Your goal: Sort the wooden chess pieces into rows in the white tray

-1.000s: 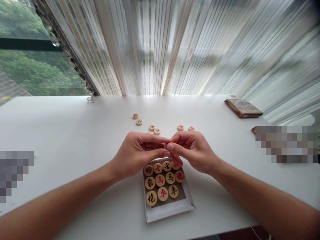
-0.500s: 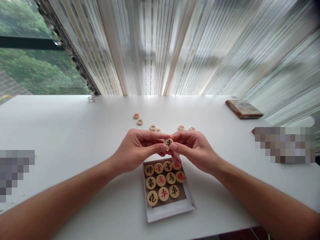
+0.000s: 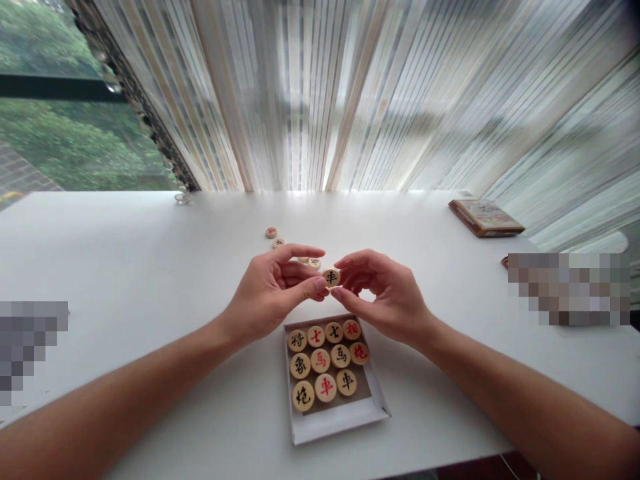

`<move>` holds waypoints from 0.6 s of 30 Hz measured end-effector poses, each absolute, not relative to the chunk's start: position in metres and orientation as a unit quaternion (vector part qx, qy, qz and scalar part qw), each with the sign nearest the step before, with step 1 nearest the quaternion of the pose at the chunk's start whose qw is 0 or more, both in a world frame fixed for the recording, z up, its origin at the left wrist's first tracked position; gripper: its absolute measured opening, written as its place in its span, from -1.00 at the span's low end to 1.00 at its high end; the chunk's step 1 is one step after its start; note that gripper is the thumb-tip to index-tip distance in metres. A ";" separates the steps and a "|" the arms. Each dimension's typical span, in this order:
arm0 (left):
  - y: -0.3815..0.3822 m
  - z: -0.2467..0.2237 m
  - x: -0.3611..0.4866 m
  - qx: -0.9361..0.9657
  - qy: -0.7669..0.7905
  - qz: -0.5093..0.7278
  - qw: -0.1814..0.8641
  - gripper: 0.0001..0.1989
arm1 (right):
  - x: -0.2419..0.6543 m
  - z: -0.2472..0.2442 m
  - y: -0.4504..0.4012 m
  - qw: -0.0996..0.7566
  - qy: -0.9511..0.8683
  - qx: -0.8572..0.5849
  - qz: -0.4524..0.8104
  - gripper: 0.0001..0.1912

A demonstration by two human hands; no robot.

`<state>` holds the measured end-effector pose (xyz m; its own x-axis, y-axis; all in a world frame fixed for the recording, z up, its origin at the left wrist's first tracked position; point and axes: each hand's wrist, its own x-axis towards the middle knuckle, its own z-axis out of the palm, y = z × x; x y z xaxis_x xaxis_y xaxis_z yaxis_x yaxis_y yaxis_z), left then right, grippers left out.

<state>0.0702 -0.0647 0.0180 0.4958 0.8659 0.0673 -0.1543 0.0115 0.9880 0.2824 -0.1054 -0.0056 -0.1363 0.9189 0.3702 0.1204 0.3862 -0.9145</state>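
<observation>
Above the box, a round wooden xiangqi piece with a black character (image 3: 331, 277) is held face up between my two hands. The thumb of my left hand (image 3: 283, 285) presses its left edge, other fingers lie behind and below, and the index finger is raised off it. Thumb and index finger of my right hand (image 3: 383, 288) close on the piece's right side at the top and bottom edges. Just below, a shallow white box (image 3: 340, 425) contains rows of similar pieces with red or black characters, such as a red one (image 3: 325, 387) in the front row.
Beyond my left hand lie loose pieces, among them a red one (image 3: 271, 233) and a black one (image 3: 314, 263). A flat brown box (image 3: 486, 218) lies at the back right of the white table (image 3: 165, 267). Blurred-out patches cover things at both sides. Striped curtains (image 3: 300, 100) hang behind.
My left index finger has lifted off the piece, and my right fingers have opened somewhat around it. The piece has shifted slightly left and up. Pieces in the box look unmoved.
</observation>
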 end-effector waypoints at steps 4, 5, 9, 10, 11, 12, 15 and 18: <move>-0.066 0.017 0.071 0.594 0.302 0.404 0.626 -0.51 | 0.284 -0.008 -0.106 0.520 -0.684 -0.395 0.326 -0.74; -0.067 0.016 0.071 0.597 0.299 0.405 0.625 -0.52 | 0.284 -0.008 -0.106 0.520 -0.690 -0.393 0.315 -0.75; -0.067 0.013 0.071 0.610 0.283 0.410 0.616 -0.56 | 0.285 -0.010 -0.103 0.524 -0.714 -0.375 0.276 -0.76; -0.067 0.012 0.071 0.615 0.281 0.411 0.612 -0.57 | 0.285 -0.010 -0.103 0.526 -0.719 -0.369 0.266 -0.77; -0.067 0.012 0.070 0.619 0.279 0.411 0.608 -0.58 | 0.284 -0.011 -0.102 0.529 -0.723 -0.363 0.256 -0.78; -0.067 0.011 0.070 0.622 0.278 0.412 0.605 -0.59 | 0.284 -0.010 -0.102 0.532 -0.727 -0.358 0.247 -0.79; -0.068 0.010 0.070 0.628 0.277 0.411 0.600 -0.60 | 0.284 -0.009 -0.102 0.528 -0.737 -0.353 0.230 -0.79; -0.068 0.009 0.070 0.628 0.274 0.410 0.602 -0.60 | 0.284 -0.009 -0.103 0.524 -0.744 -0.350 0.221 -0.79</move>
